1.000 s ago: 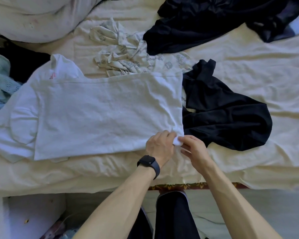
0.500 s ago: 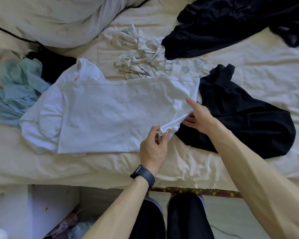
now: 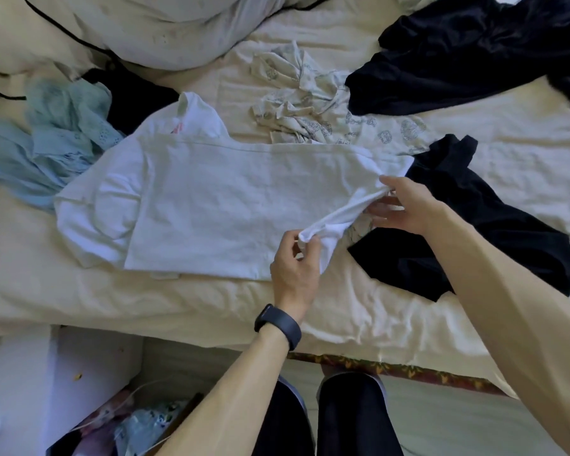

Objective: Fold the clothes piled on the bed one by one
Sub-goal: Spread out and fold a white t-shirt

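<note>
Grip, left hand (image 3: 295,271): hem corner of white T-shirt (image 3: 211,205) is pinched.
Grip, right hand (image 3: 405,209): same hem is pinched further along.

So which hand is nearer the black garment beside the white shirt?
Right. The right hand overlaps the left edge of the black garment; the left hand, pinching the white shirt, sits further left.

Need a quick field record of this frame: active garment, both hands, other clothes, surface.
active garment: white T-shirt, spread on the bed, hem end lifted
left: left hand pinches the hem corner; watch on wrist
right: right hand holds the hem farther along, thumb on top
loose clothes: black garment, patterned garment, light blue garment, black pile
surface: cream bedsheet
</note>
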Tool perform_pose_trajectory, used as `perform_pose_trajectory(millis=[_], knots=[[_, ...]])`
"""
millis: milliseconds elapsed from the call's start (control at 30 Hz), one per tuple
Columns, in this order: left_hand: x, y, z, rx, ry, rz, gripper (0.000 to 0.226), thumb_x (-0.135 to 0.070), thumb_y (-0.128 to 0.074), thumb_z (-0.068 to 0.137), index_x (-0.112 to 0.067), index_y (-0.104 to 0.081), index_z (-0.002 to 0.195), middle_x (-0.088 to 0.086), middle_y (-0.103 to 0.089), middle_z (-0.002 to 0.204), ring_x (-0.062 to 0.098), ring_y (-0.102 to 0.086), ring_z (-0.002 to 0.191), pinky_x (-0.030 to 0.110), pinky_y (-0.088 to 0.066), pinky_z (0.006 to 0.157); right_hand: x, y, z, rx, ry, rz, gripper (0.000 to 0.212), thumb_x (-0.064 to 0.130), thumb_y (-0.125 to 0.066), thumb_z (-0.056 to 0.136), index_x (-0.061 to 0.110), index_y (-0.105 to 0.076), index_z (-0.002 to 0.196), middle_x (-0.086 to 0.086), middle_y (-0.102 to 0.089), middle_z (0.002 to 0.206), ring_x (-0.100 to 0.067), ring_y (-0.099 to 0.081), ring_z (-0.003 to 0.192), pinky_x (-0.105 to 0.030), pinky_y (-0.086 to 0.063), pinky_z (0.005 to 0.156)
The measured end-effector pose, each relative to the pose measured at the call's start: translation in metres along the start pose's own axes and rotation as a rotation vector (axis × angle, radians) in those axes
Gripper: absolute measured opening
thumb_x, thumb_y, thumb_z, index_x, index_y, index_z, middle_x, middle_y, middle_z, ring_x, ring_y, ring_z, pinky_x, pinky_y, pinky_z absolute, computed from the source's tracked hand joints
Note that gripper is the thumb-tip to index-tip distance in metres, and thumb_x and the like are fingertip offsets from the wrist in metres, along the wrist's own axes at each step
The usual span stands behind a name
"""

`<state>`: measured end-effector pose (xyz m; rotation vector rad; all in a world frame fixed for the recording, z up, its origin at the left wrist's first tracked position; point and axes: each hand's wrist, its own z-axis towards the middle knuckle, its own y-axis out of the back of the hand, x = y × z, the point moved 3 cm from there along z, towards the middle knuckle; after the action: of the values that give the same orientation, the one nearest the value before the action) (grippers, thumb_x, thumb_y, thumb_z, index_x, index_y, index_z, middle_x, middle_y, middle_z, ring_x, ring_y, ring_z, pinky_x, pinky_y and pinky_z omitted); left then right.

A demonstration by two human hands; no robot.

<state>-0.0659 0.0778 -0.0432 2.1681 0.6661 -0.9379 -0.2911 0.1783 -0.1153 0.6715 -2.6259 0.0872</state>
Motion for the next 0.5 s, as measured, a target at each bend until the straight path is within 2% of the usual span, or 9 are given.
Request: perform_pose_trajectory(millis=[67, 167, 233, 267, 367, 433, 500], knots=[[0.007, 0.011, 0.012, -0.007, 0.228, -0.177, 0.015, -0.036, -0.062, 0.092, -0.026, -0.060, 0.082, -0.013, -0.060, 0.074, 0.013, -0.061, 0.079, 0.050, -0.060, 0.077, 0.002, -0.008, -0.002, 0.069, -0.067, -0.001, 0.034, 0.040, -0.072, 0.091, 0.014, -0.057, 0.109, -0.011, -0.063, 0.103, -0.035, -0.074, 0.091, -0.058, -0.060, 0.080], [0.008, 0.027, 0.022, 0.003, 0.336, -0.307, 0.018, -0.033, -0.066, 0.089, -0.022, -0.060, 0.076, -0.013, -0.061, 0.073, 0.020, -0.062, 0.084, 0.056, -0.059, 0.076, 0.005, -0.022, -0.002, 0.130, -0.052, 0.097, 0.040, 0.037, -0.071, 0.091, 0.013, -0.056, 0.119, -0.013, -0.063, 0.114, -0.039, -0.072, 0.100, -0.058, -0.060, 0.078], [0.006, 0.033, 0.025, 0.032, 0.307, -0.286, 0.022, -0.039, -0.068, 0.081, -0.021, -0.058, 0.072, -0.011, -0.060, 0.071, 0.019, -0.061, 0.082, 0.058, -0.057, 0.079, 0.008, -0.030, -0.003, 0.081, -0.009, 0.085, 0.036, 0.030, -0.070, 0.093, 0.009, -0.057, 0.120, -0.013, -0.063, 0.110, -0.036, -0.073, 0.094, -0.051, -0.062, 0.073], [0.005, 0.035, 0.025, 0.055, 0.271, -0.236, 0.027, -0.044, -0.068, 0.077, -0.019, -0.057, 0.073, -0.008, -0.059, 0.073, 0.020, -0.060, 0.080, 0.059, -0.056, 0.082, 0.009, -0.032, -0.002, 0.029, 0.026, 0.062, 0.031, 0.025, -0.069, 0.095, 0.006, -0.057, 0.116, -0.012, -0.063, 0.106, -0.032, -0.074, 0.086, -0.046, -0.063, 0.066], [0.000, 0.037, 0.020, 0.142, 0.144, -0.105, 0.028, -0.052, -0.065, 0.075, -0.025, -0.058, 0.073, -0.010, -0.056, 0.068, 0.014, -0.056, 0.072, 0.050, -0.057, 0.077, 0.013, -0.033, 0.005, -0.096, 0.118, 0.011, 0.016, 0.007, -0.067, 0.095, 0.001, -0.057, 0.107, -0.016, -0.065, 0.096, -0.022, -0.074, 0.062, -0.033, -0.058, 0.049], [-0.003, 0.039, 0.017, 0.149, 0.112, -0.081, 0.023, -0.049, -0.064, 0.078, -0.028, -0.058, 0.072, -0.013, -0.055, 0.065, 0.013, -0.055, 0.069, 0.047, -0.055, 0.072, 0.016, -0.036, 0.005, -0.094, 0.117, -0.024, 0.016, 0.004, -0.069, 0.093, 0.000, -0.058, 0.105, -0.017, -0.067, 0.092, -0.023, -0.073, 0.058, -0.034, -0.058, 0.049], [-0.003, 0.043, 0.018, 0.128, 0.142, -0.111, 0.021, -0.046, -0.065, 0.079, -0.026, -0.060, 0.075, -0.006, -0.059, 0.071, 0.022, -0.060, 0.075, 0.054, -0.056, 0.080, 0.018, -0.037, 0.005, -0.114, 0.126, -0.056, 0.019, 0.001, -0.070, 0.090, 0.002, -0.057, 0.103, -0.016, -0.066, 0.088, -0.024, -0.072, 0.059, -0.033, -0.058, 0.049]])
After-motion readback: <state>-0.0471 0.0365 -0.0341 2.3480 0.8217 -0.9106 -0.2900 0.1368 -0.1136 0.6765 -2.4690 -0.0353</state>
